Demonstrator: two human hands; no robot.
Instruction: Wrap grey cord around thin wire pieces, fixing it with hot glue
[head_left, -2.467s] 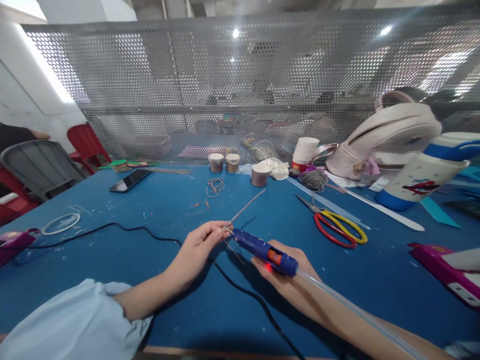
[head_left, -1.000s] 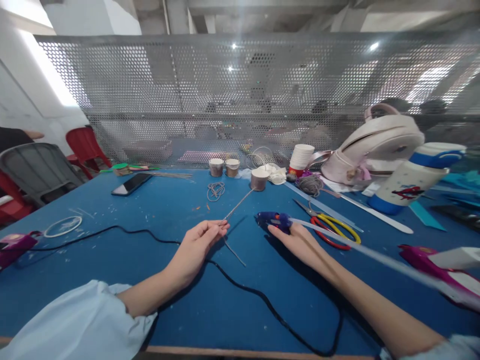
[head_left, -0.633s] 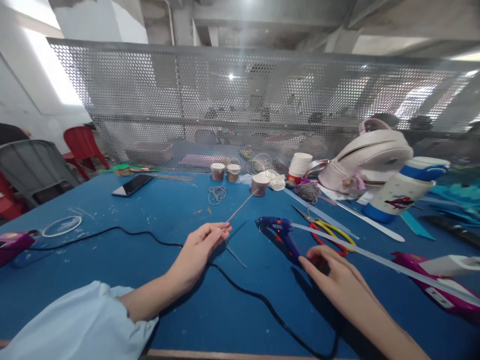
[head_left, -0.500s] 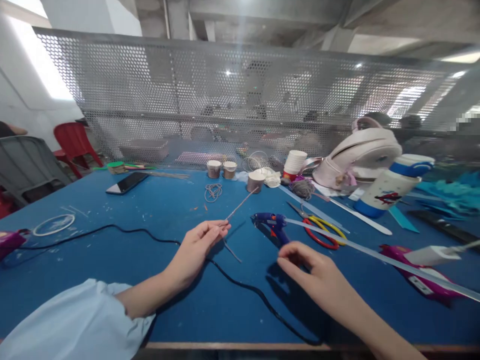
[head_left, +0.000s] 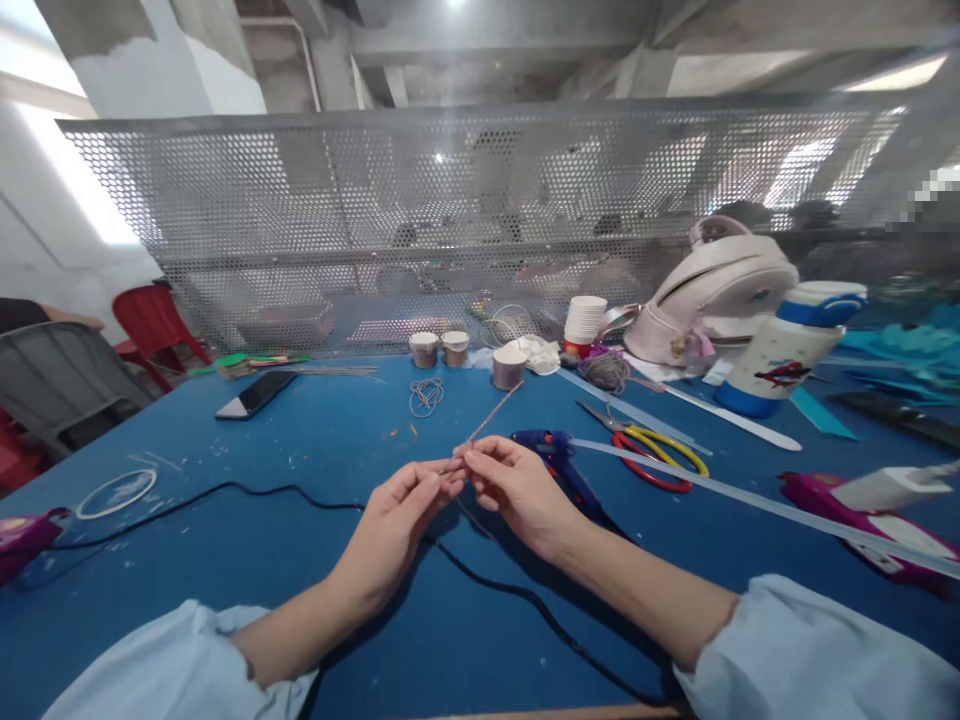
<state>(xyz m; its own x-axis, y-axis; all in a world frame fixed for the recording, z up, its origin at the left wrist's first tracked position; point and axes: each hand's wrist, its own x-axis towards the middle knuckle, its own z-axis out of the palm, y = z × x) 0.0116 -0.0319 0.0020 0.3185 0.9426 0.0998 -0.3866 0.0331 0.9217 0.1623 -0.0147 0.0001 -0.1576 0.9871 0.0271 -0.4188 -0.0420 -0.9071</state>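
Note:
A thin stick [head_left: 496, 410], which looks wrapped in greyish-brown yarn, slants up and away from my fingers. My left hand [head_left: 409, 505] pinches its lower end. My right hand [head_left: 521, 490] meets the left one, thumb and fingers closed round the stick just above. A loose yarn tail [head_left: 474, 522] hangs below the fingers, partly hidden by the right hand. Behind my right wrist lies a blue glue gun [head_left: 544, 440] with a long clear glue stick [head_left: 697, 487] coming out of its back.
Scissors [head_left: 660, 455] lie right of the glue gun. A black cord [head_left: 510, 580] crosses the blue table [head_left: 225, 580]. Farther back are small wrapped cups [head_left: 508, 370], a yarn bundle [head_left: 426, 397], a phone [head_left: 255, 394], a bottle [head_left: 780, 365] and a bag [head_left: 712, 300].
My right hand has moved left from beside the glue gun to the stick and closed on it. My left hand still holds the stick's lower end. The view has tilted up slightly.

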